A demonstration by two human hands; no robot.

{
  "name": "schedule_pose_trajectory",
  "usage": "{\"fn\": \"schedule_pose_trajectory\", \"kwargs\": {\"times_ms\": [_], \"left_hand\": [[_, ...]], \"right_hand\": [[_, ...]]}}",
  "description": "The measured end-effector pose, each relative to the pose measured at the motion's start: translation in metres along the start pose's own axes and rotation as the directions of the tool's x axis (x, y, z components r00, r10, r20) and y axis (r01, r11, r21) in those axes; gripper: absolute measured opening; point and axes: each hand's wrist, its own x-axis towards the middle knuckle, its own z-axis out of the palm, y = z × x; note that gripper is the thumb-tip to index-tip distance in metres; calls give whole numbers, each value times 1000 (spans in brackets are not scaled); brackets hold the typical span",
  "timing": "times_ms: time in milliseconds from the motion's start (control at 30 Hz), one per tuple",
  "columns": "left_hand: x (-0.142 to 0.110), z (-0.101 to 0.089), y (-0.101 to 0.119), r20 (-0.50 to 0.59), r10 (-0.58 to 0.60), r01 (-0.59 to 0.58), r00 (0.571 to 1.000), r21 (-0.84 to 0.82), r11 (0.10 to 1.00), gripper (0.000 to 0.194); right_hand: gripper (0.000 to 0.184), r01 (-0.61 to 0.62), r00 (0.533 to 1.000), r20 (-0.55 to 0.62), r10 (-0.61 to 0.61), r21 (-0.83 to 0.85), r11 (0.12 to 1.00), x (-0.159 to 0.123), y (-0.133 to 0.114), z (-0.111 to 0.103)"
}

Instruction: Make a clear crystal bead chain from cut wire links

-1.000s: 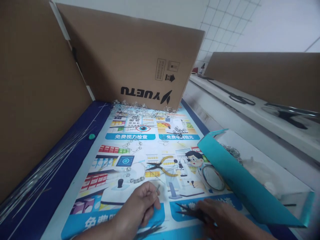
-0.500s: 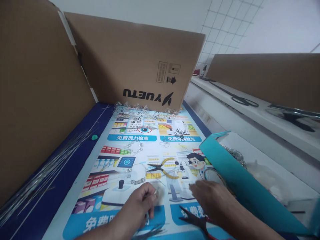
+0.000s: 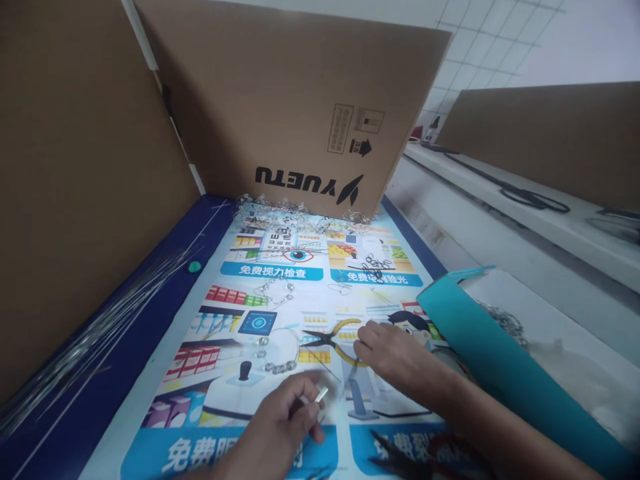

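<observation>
My left hand (image 3: 295, 417) is closed, low in the middle of the view, with a small shiny metal strip (image 3: 323, 394) between thumb and fingers. Curled fingers of my right hand (image 3: 385, 347) are at the handle ends of the yellow-handled pliers (image 3: 327, 339); whether they grip a handle is hidden. The pliers lie with jaws pointing left. Beside them is a loop strung with clear beads (image 3: 280, 367), and a thin wire (image 3: 325, 365) lies just below. Dark-bladed scissors (image 3: 393, 460) lie at the bottom edge, partly cut off.
A teal box (image 3: 505, 360) with metal bits and a plastic bag stands on the right. Upright cardboard (image 3: 300, 100) bounds the back and left. Long thin wires (image 3: 115, 327) lie on the left. Beaded pieces (image 3: 280, 210) and dark rings (image 3: 375, 267) lie farther back.
My right hand has moved up and left from beside the teal box to the pliers' handles. The left hand keeps its hold, and the metal strip shows more plainly. The camera view has shifted.
</observation>
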Motion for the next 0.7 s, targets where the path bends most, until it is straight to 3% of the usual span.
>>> {"fn": "schedule_pose_trajectory", "kwargs": {"times_ms": [200, 400, 533, 700], "left_hand": [[-4, 1, 9, 6, -3, 3, 1000, 75, 997, 29], [-5, 3, 13, 9, 30, -31, 1000, 78, 996, 31], [-7, 5, 10, 21, 13, -15, 1000, 51, 999, 34], [-10, 5, 8, 26, -2, 1, 1000, 48, 999, 34]], "right_hand": [[16, 94, 995, 29, -92, -76, 993, 2, 5, 1], [12, 102, 994, -31, -107, -135, 986, 7, 1, -18], [10, 198, 977, -47, -207, -153, 968, 26, -10, -23], [14, 288, 949, -91, -301, -134, 948, 54, -20, -14]]}}
